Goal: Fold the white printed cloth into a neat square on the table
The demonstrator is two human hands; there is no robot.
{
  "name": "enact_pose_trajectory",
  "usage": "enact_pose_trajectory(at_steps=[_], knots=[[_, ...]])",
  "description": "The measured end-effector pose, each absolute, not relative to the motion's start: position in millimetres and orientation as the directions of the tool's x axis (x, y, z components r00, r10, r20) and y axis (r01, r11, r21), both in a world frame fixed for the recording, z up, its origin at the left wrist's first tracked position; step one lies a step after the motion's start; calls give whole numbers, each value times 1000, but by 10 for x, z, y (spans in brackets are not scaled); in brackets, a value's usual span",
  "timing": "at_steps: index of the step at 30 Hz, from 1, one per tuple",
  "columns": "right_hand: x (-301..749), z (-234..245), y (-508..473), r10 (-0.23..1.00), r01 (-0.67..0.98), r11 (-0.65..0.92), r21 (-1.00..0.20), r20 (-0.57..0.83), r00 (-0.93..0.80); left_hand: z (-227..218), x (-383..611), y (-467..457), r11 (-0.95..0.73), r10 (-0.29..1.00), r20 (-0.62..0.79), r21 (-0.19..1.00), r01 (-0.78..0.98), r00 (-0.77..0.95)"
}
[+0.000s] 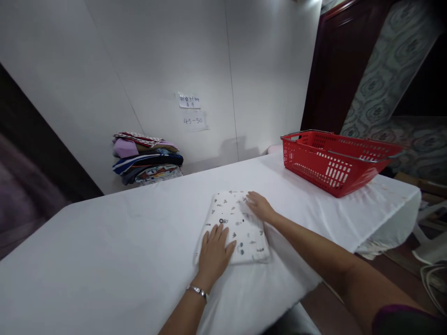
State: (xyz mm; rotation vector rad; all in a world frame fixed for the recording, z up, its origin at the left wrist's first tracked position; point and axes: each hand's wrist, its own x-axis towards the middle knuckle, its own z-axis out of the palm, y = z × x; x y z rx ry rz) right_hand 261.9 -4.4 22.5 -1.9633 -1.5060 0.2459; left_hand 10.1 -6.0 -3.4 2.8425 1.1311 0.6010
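Observation:
A folded white cloth with small dark prints lies on the white-covered table. My left hand rests flat on its near left part, fingers stretched out, a bracelet on the wrist. My right hand lies on the cloth's far right edge, fingers extended and pressing down on the fabric. Neither hand grips anything.
A red plastic basket with metal handles stands at the table's far right. A stack of folded colourful clothes sits at the back against the white wall, below two paper labels. The table's right edge drops off near white chairs.

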Motion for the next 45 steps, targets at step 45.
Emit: enact_pose_trajectory(at_steps=[45], knots=[[3385,118,261,810,460,-360,-811,-27,586,78,516,-665,-875,467,378,329,356,799]])
